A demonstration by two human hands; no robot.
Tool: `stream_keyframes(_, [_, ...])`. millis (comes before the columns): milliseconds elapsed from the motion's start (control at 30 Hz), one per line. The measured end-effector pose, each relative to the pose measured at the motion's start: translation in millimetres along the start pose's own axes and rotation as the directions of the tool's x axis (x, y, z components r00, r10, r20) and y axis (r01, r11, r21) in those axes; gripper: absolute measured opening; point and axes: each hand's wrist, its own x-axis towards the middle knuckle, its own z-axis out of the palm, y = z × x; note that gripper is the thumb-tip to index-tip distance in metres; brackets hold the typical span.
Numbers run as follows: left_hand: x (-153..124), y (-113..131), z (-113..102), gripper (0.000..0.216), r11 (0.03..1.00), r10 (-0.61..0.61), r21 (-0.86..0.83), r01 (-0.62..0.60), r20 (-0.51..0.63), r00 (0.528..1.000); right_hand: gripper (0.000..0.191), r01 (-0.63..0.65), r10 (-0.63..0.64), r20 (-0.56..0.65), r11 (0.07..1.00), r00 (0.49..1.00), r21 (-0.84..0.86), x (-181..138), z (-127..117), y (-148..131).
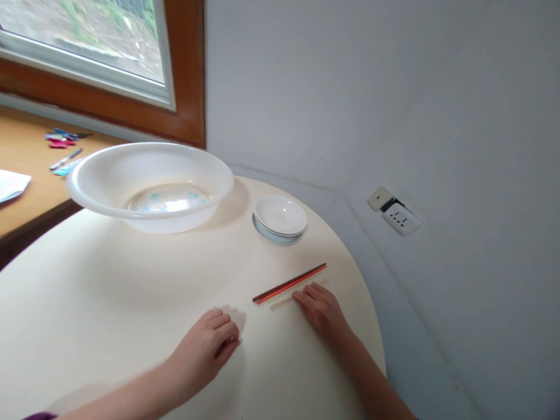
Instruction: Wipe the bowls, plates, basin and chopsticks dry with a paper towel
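On the round table, my right hand (pixel 318 304) pinches a cream-coloured chopstick (pixel 280 303) that lies nearly flat on the tabletop. Just beyond it, dark brown and orange-red chopsticks (pixel 291 283) rest side by side, slanting up to the right. My left hand (pixel 213 338) hovers low over the table to the left of them. Its fingers are curled toward the thumb, and nothing shows in them. Farther back sits a small stack of white dishes (pixel 280 214), the upper one offset from a bluish-rimmed one below.
A large translucent white basin (pixel 223 175) stands at the back left of the cream table (pixel 144 315). Beyond it, a wooden desk (pixel 26 140) holds paper (pixel 13 185), a pen (pixel 65 159) and small red and blue items (pixel 61 138). A wall with a socket (pixel 401 219) borders the right side.
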Motion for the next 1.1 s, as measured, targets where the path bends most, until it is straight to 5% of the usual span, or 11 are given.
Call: stream_keyframes(1100, [1.3, 0.9, -1.8, 0.024, 0.999, 0.036, 0.018, -0.035, -0.028, 0.999, 0.019, -0.047, 0.044, -0.181, 0.999, 0.983, -0.012, 5.9, 10.7, -1.3])
